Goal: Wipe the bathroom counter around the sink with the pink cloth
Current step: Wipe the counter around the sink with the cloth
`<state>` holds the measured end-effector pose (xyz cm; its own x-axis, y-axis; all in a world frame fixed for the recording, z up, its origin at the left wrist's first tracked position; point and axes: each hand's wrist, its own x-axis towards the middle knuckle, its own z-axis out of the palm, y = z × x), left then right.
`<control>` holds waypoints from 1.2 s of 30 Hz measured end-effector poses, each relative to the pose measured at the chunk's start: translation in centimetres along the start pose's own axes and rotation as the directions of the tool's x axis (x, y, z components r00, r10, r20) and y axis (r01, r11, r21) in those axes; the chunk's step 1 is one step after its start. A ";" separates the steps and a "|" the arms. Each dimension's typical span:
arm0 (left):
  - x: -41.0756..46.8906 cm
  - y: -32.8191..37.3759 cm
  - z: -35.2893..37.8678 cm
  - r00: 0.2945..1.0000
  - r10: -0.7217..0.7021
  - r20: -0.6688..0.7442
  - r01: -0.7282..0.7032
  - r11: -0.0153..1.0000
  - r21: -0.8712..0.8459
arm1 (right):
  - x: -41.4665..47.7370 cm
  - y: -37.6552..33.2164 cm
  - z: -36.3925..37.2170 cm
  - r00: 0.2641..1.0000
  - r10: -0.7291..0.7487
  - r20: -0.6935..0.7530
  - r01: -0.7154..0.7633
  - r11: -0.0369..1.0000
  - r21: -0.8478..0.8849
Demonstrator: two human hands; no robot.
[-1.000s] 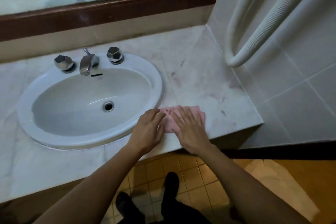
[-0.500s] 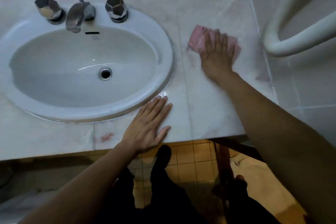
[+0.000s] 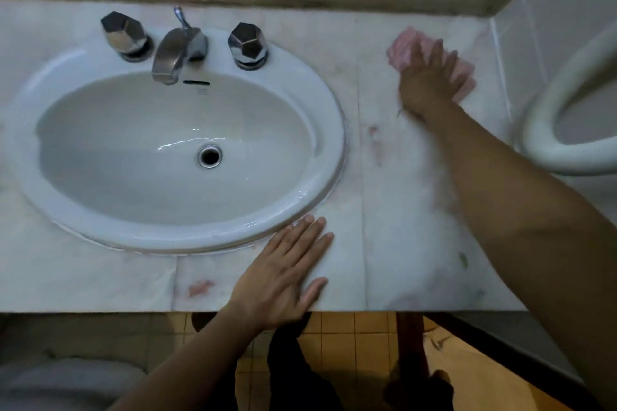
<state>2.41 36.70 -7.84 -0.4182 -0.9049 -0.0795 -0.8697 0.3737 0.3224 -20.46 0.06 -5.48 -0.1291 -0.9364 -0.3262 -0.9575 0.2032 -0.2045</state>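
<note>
Marble counter (image 3: 417,227) is carrying an inset oval sink (image 3: 331,143) on the left. Pink cloth (image 3: 405,47) is lying back right, with right hand (image 3: 429,77) pressing on it. Left hand (image 3: 283,274) is resting flat at the front edge, beside the sink rim. Pinkish smudge (image 3: 200,287) is showing near the front.

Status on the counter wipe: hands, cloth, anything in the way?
Right hand flat on pink cloth, back right of counter. Left hand flat on counter by sink rim. Nothing blocking; pinkish smear near front edge.

One head-worn view looks steeply down, close over the surface (image 3: 414,210), from its front edge toward the back wall. The sink (image 3: 180,210) lies left of centre; floor shows below it.
</note>
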 end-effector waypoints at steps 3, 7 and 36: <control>0.1 -0.1 -0.1 1.000 -0.003 -0.013 0.003 1.000 -0.029 | 0.4 -7.1 0.7 0.967 -0.238 0.091 0.241 0.970 -0.029; 0.0 -0.3 0.0 1.000 0.002 -0.026 -0.003 0.998 -0.060 | -0.4 -7.8 0.8 0.848 -0.496 0.185 0.513 0.857 -0.053; -10.7 -4.4 -2.2 0.977 -0.169 -0.127 0.145 0.972 -0.183 | -33.0 13.4 9.1 0.992 0.097 -0.083 -0.097 0.995 0.000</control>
<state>11.35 44.31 -6.34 -0.2285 -0.9735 -0.0127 -0.8582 0.1952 0.4747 -26.68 36.31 -5.85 -0.2425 -0.9328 -0.2665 -0.9404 0.2936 -0.1719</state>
